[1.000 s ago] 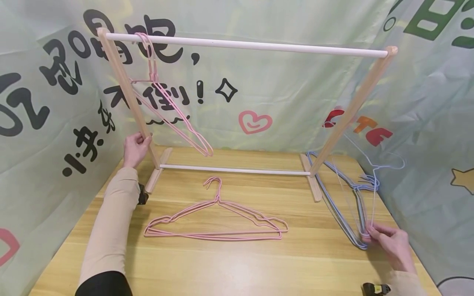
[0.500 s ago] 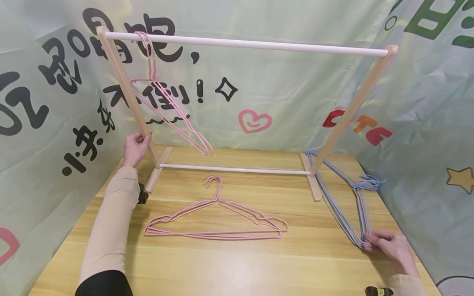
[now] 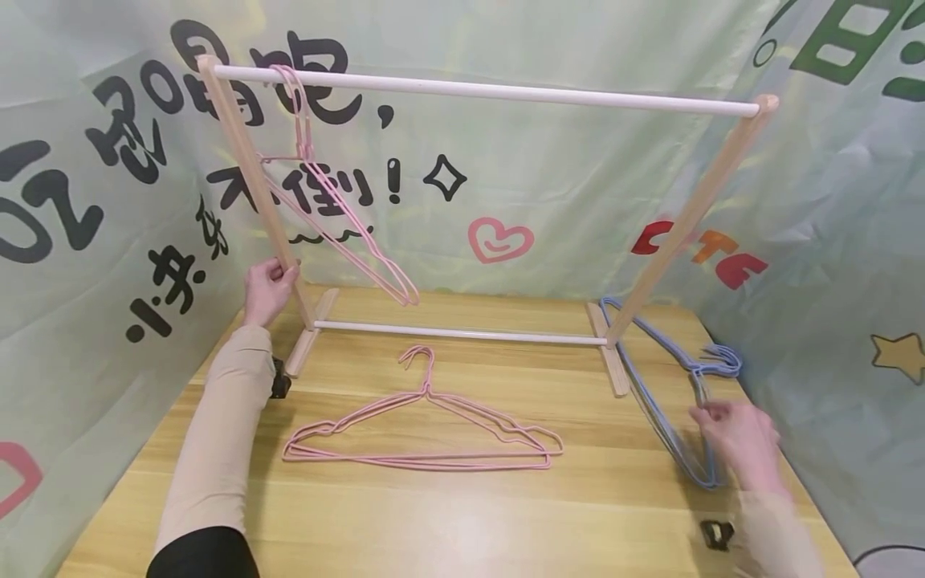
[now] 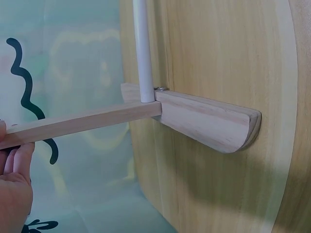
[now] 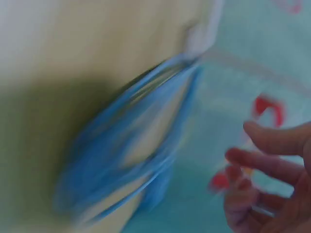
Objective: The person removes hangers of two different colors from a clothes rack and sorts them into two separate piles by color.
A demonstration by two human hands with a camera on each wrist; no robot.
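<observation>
My left hand [image 3: 266, 293] grips the left wooden post [image 3: 253, 172] of a rack low down. In the left wrist view its fingers pinch that post. My right hand [image 3: 740, 441] hovers, blurred, over the stack of blue wire hangers [image 3: 719, 368] on the table's right side. Thumb and fingers [image 5: 265, 167] are apart with nothing between them in the right wrist view, and the blue hangers [image 5: 97, 160] lie beside them. Two pink hangers [image 3: 305, 152] hang at the left end of the rack's top white rod [image 3: 491, 92]. More pink hangers [image 3: 426, 391] lie on the table.
The rack's right post [image 3: 694, 217] and foot [image 3: 613, 369] stand next to the blue stack, whose left end reaches behind that post. A lower white rod [image 3: 462, 333] joins the feet. Printed cloth [image 3: 578, 209] encloses the wooden table [image 3: 462, 522] on three sides.
The blue hanger that my right hand held tilted up now lies on the stack. The right hand has let go and moved up and left. My left hand stays on the post.
</observation>
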